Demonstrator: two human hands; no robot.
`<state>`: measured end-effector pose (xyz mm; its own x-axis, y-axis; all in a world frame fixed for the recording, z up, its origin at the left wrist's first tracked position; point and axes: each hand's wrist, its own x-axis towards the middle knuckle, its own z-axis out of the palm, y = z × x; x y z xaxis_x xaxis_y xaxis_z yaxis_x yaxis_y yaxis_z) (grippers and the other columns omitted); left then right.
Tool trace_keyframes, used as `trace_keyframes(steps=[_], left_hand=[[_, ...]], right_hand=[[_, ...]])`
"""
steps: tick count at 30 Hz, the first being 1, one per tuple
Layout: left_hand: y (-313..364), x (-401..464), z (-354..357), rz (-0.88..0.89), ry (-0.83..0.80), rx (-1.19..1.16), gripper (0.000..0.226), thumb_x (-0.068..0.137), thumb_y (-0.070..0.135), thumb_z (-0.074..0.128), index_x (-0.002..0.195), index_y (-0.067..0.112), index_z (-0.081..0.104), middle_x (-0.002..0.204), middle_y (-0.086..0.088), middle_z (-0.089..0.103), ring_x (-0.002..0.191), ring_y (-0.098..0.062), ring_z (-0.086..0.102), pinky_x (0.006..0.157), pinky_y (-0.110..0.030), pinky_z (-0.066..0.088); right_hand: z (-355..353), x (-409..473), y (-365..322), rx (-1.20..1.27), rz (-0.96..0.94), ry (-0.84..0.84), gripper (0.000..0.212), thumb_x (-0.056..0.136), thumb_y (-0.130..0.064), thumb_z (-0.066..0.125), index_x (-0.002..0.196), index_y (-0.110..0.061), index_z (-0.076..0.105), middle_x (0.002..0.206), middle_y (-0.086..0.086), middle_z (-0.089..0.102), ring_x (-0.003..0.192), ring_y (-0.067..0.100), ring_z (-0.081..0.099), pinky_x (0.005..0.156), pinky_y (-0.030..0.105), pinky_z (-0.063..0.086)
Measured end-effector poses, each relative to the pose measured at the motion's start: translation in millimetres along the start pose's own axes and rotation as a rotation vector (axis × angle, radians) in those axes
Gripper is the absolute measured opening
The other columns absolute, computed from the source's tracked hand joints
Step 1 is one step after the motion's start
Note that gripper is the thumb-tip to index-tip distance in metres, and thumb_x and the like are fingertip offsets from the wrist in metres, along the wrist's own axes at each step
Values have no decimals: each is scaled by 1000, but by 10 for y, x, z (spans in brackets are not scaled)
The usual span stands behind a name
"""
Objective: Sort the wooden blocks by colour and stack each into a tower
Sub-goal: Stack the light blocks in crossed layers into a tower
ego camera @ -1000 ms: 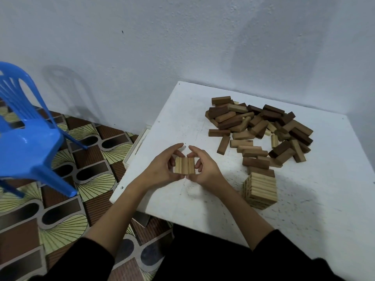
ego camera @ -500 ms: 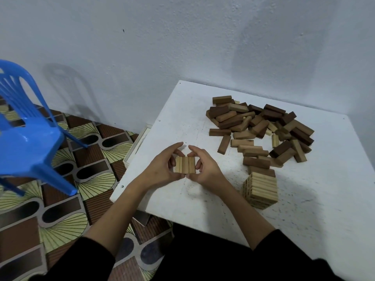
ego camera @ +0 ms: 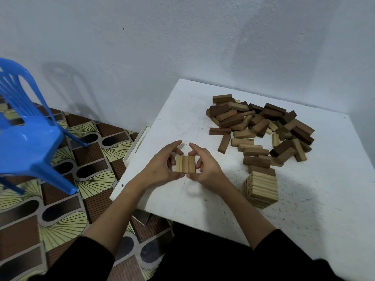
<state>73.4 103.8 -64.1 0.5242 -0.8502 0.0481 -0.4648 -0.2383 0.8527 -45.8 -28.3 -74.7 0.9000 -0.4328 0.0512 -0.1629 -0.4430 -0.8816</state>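
Both hands are on a row of three pale wooden blocks (ego camera: 185, 164) lying side by side on the white square surface (ego camera: 316, 201). Left hand (ego camera: 162, 167) fingers curl round the row's left edge, right hand (ego camera: 205, 169) fingers round its right edge, thumbs at the near end. Just right of the row: a stacked pale-block tower (ego camera: 260, 189). Beyond the tower, a loose pile of mixed dark & light wooden blocks (ego camera: 261, 126).

The blue chair (ego camera: 30, 136) is cut off by the left edge.
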Motion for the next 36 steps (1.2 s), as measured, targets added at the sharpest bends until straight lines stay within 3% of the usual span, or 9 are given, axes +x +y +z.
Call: trace_keyframes(steps=[12, 16, 19, 22, 25, 31, 33, 36], left_hand=[[18, 16, 6, -13, 6, -5, 81, 68, 5, 82, 137, 20, 42, 105, 13, 58, 73, 1, 50, 63, -9, 42], [59, 34, -32, -20, 5, -12, 84, 66, 7, 83, 138, 22, 41, 106, 11, 58, 71, -1, 51, 65, -14, 45], [204, 42, -145, 14, 50, -55, 87, 63, 4, 84, 136, 28, 41, 108, 12, 57, 71, -3, 50, 65, -19, 47], [443, 35, -292, 112, 79, -80, 91, 64, -1, 83, 138, 27, 39, 112, 10, 59, 74, -7, 48, 65, -19, 45], [684, 28, -331, 209, 95, -55, 90, 65, 1, 82, 140, 26, 38, 113, 13, 58, 77, -9, 48, 66, -18, 42], [1087, 65, -16, 377, 43, 76, 89, 66, 22, 78, 142, 26, 34, 116, 13, 57, 95, -5, 44, 81, -7, 34], [1199, 78, 157, 397, -4, 48, 88, 65, 25, 77, 143, 24, 34, 115, 12, 56, 101, -4, 42, 87, -8, 33], [1332, 97, 406, 365, -100, 4, 88, 65, 32, 74, 143, 25, 34, 114, 25, 46, 110, -4, 40, 94, -12, 34]], right_hand=[[-4, 15, -69, 63, 77, -8, 78, 70, 0, 76, 138, -19, 42, 112, -4, 52, 71, 7, 42, 70, 19, 41], [17, 21, -210, 94, 121, 13, 78, 71, 4, 74, 139, -20, 42, 115, -4, 49, 70, 3, 43, 71, 22, 42], [-32, 3, -415, 96, 49, 81, 77, 72, 11, 69, 138, -17, 42, 113, -3, 45, 74, -7, 44, 66, 10, 39], [-185, -75, -666, 62, -57, 141, 78, 72, 12, 69, 138, -19, 41, 112, -6, 45, 77, -16, 44, 65, 8, 39], [-415, -195, -830, 22, -142, 164, 79, 72, 7, 72, 138, -22, 41, 116, -5, 49, 74, -5, 44, 67, 10, 39], [-938, -571, -883, -82, -150, 198, 84, 70, 3, 75, 127, -43, 34, 113, -15, 51, 71, 1, 43, 62, 13, 43], [-1116, -709, -823, -112, -98, 201, 84, 69, 1, 76, 130, -40, 35, 113, -16, 52, 73, 0, 45, 63, 12, 43], [-1334, -919, -667, -130, -37, 198, 79, 71, -8, 79, 130, -39, 36, 118, -9, 53, 92, -7, 51, 74, 3, 41]])
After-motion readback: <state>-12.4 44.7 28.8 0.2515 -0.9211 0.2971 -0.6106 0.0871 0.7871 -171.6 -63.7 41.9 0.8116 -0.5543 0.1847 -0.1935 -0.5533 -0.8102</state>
